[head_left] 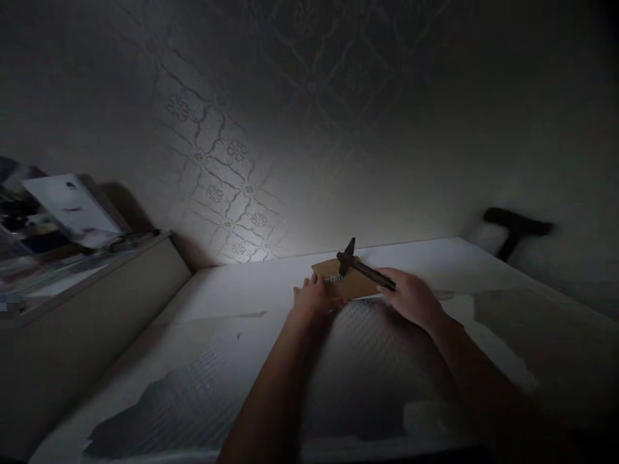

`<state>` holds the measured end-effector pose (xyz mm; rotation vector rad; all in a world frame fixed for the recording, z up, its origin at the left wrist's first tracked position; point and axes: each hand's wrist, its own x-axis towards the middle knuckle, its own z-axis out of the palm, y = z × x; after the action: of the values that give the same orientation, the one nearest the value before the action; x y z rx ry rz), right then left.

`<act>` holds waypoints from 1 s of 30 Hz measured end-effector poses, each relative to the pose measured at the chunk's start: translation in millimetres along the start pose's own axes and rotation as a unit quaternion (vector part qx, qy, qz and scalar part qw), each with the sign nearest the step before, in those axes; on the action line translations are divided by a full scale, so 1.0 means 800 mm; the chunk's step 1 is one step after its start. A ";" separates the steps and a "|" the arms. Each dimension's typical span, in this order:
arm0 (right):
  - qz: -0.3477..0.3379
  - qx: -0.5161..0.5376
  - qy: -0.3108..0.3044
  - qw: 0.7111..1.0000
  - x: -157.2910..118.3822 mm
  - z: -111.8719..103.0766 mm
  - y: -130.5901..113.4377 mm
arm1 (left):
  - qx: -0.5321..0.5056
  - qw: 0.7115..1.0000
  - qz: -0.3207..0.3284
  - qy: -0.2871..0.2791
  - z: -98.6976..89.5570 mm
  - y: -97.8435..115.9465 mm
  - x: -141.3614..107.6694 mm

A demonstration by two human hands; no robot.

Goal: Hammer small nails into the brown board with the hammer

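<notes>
My right hand (411, 293) is wrapped round the handle of a dark hammer (368, 270), whose head is over a tan board (355, 287). The board looks like cardboard or thin wood, with a patch of small holes or marks near its left part. My left hand (313, 295) rests at the board's left end, with its fingers spread along the edge and the thumb on the near side. A row of small, shiny bits lies on the board just below the hammer head; they are too small to name.
A white tabletop (232, 287) reaches the patterned wall (232, 167), with a crinkled, translucent sheet (184, 393) over its near part. On the left, a cabinet (111, 322) holds a white box (72, 206) and clutter. A dark T-shaped handle (515, 225) stands at the right.
</notes>
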<state>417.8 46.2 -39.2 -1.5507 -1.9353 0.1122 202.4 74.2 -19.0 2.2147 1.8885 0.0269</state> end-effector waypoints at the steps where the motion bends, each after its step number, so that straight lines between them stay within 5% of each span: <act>1: 0.001 -0.001 0.000 1.000 0.000 0.000 0.000 | -0.002 1.000 0.000 0.000 0.000 0.000 0.000; 30: -0.005 0.012 0.010 1.000 -0.001 0.001 0.001 | -0.005 1.000 -0.007 -0.005 0.000 0.000 0.000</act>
<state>417.8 46.2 -40.1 -1.5198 -1.9193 0.1140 202.5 74.4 -18.9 2.1907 1.8944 0.0245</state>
